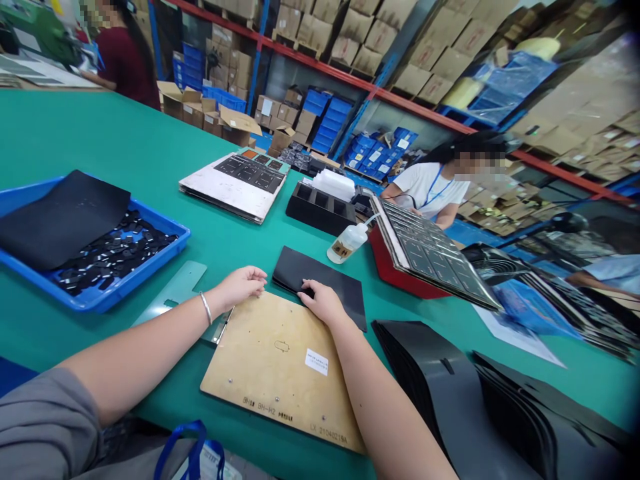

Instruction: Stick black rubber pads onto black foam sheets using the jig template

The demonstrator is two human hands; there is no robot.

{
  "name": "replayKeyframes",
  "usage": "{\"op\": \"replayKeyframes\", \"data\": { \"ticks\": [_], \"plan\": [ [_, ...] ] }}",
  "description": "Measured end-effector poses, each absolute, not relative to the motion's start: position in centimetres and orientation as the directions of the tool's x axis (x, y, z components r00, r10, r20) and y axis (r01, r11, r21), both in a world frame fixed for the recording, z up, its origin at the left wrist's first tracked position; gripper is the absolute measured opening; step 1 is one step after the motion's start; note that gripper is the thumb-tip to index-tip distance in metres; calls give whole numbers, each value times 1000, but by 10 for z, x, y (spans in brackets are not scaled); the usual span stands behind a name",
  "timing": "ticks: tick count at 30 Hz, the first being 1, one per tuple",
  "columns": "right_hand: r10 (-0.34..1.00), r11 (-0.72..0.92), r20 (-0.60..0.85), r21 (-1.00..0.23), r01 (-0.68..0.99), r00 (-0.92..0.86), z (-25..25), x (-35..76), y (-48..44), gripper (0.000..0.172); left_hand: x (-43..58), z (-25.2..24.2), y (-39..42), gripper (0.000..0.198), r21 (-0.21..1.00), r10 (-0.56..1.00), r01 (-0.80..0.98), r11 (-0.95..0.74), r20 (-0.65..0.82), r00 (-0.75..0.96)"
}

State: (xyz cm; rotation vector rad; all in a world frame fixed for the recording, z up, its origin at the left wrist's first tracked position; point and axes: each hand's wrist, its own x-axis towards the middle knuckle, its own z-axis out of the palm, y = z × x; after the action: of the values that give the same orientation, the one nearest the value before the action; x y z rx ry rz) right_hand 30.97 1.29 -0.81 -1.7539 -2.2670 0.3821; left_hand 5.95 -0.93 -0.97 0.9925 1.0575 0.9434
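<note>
A light wooden board [267, 373], with printed lettering and a white label, lies at a slant in front of me. My left hand [243, 285] is at its far left corner, fingers bent together; whatever they may hold is hidden. Across the board's far right edge reaches my right hand [324, 301]. Its thumb and curled fingers close at the near edge of a flat black sheet [345, 283], which lies just beyond the board. A translucent greenish plate [173, 293] with cut-outs extends from under my left forearm.
At left stands a blue tray [105, 300] with small black pieces and a black sheet. Beyond are a white-topped stack [230, 187], a black divided box [320, 207], a squeeze bottle [347, 243] and a red box [400, 267]. Curved black sheets [435, 373] lie at right. Other people work around the table.
</note>
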Motion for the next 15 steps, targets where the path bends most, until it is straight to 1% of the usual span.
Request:
{"op": "replayKeyframes", "data": {
  "ticks": [3,7,8,11,13,15],
  "plan": [
    [975,216,39,-416,883,-220,-8,309,12,17,63,-7,-2,25,926,930,-161,341,-307,203],
    [978,203,64,-544,815,-201,-6,307,11,19,82,-3,23,16,880,879,-131,457,-423,221],
    [977,204,73,-587,783,-200,-3,308,10,21,88,-2,31,17,871,866,-108,479,-449,221],
    [978,208,131,-735,645,-165,12,320,3,20,105,-1,52,27,857,844,-36,514,-497,200],
    [980,198,187,-826,527,-75,26,334,-11,24,113,-2,62,30,858,844,4,513,-505,184],
    [973,192,226,-892,409,36,40,349,-35,29,119,-3,69,32,866,850,38,498,-496,178]
  ]
}}
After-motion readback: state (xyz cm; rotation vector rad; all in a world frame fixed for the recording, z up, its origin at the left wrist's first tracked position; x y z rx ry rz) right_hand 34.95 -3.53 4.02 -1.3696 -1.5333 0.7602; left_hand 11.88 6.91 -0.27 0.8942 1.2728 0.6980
